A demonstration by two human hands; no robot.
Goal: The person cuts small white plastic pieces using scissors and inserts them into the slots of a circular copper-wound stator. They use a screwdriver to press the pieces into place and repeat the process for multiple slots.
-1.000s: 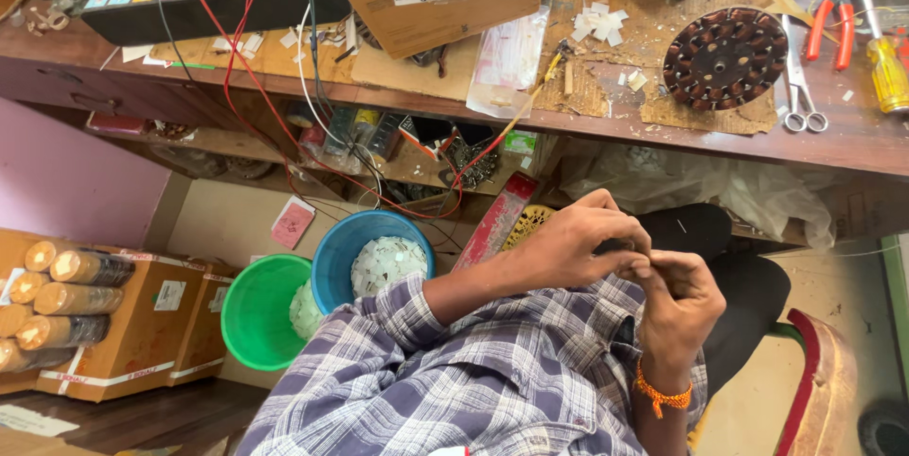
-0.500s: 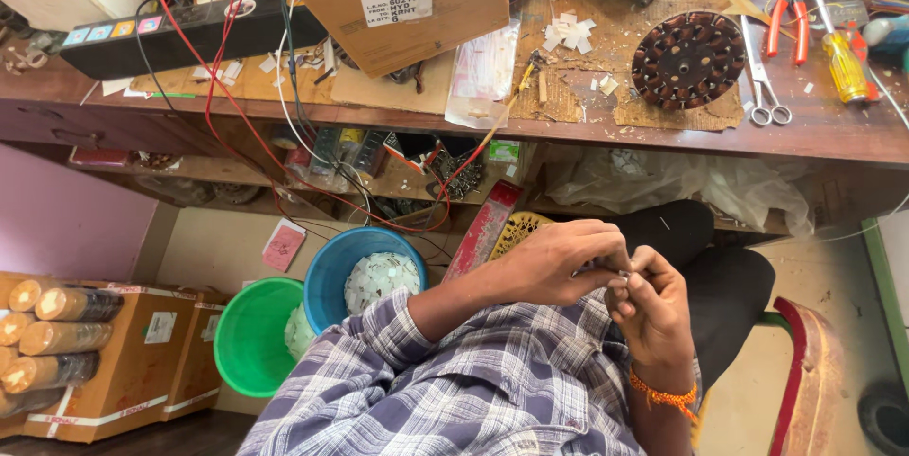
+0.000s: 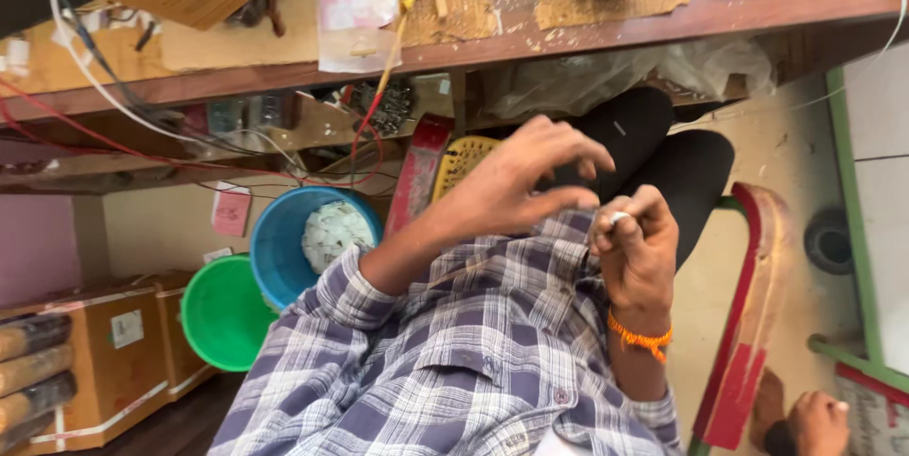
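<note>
From the head camera, I am pinching one small white piece (image 3: 616, 218) in my right hand (image 3: 636, 252), fingers curled tight around it, held near my lap. My left hand (image 3: 519, 181) is hovering just left of it, fingers spread and holding nothing (its thumb nearest the piece). Two tubs are sitting far left: one blue tub (image 3: 284, 238), one green tub (image 3: 222, 314).

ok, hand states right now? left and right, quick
Left hand: fingers spread and partly curled, thumb pinching toward the right hand; what it grips cannot be told.
Right hand: closed into a fist on a small white piece.
</note>
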